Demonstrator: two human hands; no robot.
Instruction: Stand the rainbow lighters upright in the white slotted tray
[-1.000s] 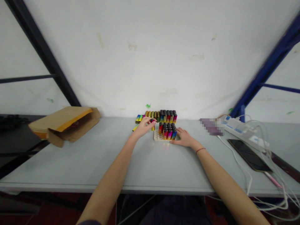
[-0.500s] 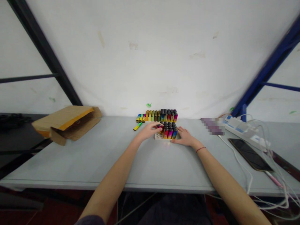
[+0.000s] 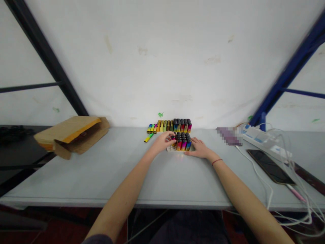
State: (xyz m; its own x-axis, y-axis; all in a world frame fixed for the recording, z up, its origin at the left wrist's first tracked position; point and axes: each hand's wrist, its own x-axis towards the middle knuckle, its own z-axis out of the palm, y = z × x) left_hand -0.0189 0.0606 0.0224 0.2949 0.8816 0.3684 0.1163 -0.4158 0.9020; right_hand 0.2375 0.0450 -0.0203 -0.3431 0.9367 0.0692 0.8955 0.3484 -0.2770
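Several colourful lighters with black tops (image 3: 183, 142) stand upright in a white tray (image 3: 175, 150) on the grey table. My left hand (image 3: 162, 141) is closed on a lighter (image 3: 173, 138) at the tray's left part. At the tray's right side, my right hand (image 3: 199, 148) rests with fingers apart, thumb near the front right corner. Just behind stands a second block of upright lighters (image 3: 182, 125), with a yellow and brown group (image 3: 165, 125) beside it on the left. Further left lie a few lighters (image 3: 152, 128) and one green-yellow lighter (image 3: 148, 137).
An open brown cardboard box (image 3: 73, 134) sits at the left. On the right are a black phone (image 3: 269, 166), a white power strip (image 3: 266, 142), a blurred purple item (image 3: 229, 136) and loose white cables (image 3: 256, 169). A wall rises behind the table (image 3: 185, 183).
The lighter in my left hand now looks more upright and slightly lower at the tray. My right hand stays at the tray's right side.
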